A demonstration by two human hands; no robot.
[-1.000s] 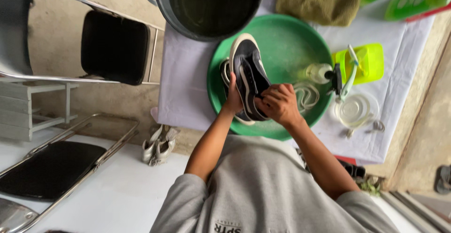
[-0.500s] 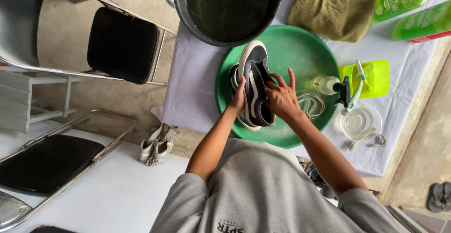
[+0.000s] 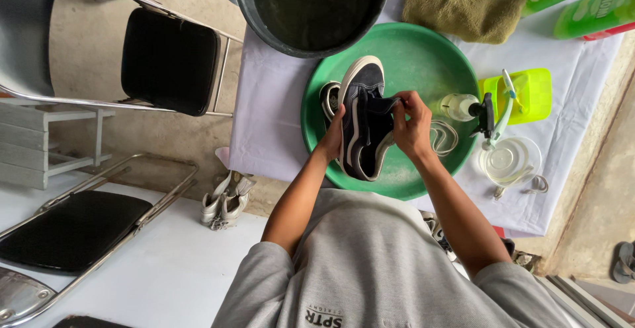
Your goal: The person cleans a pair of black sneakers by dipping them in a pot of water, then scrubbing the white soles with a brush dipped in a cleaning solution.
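While the left hand (image 3: 333, 139) braces the dark shoe (image 3: 364, 126) on edge over the green basin (image 3: 423, 56), the right hand (image 3: 413, 126) pinches its tongue. Both grips are closed on the shoe. A slipped pinch could knock the spray bottle (image 3: 463, 106) at 3 o'clock.

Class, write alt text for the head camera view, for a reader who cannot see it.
Seen from above, a person's left hand steadies a black canvas sneaker with white sole over a round green plastic basin, while the right hand pulls at its tongue. A dark metal pot, an olive towel and loose white laces lie nearby on the white-covered table.
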